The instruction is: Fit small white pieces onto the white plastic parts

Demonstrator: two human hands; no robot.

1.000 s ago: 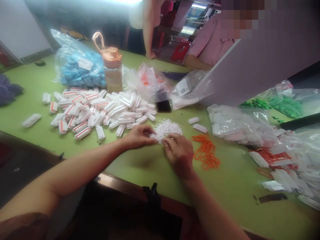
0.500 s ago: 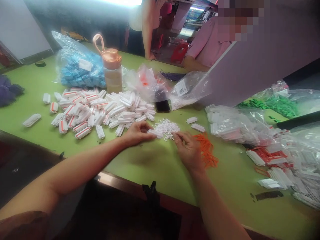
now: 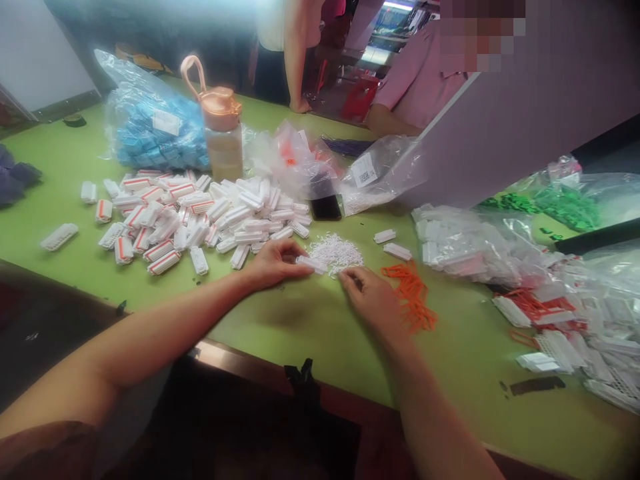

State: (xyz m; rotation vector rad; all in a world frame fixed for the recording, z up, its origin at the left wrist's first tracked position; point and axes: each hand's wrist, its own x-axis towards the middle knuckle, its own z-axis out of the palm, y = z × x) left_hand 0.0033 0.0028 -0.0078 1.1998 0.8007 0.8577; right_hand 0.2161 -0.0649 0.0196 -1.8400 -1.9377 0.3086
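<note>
- Cases (image 3: 160, 217) lie heaped at ten o'clock from the left hand (image 3: 273, 265).
- It pinches a case (image 3: 312, 265) at eight o'clock from the bits (image 3: 336, 251).
- The right hand (image 3: 371, 293) is at their five o'clock (whether grasping any, I can't tell).
- Orange loops (image 3: 414, 293): its three o'clock.

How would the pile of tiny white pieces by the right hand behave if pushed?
The tiny white pieces would probably scatter, since they lie loose on the table. Each looks thin, so likely very light. The pile's ragged edge suggests they separate easily.
</note>
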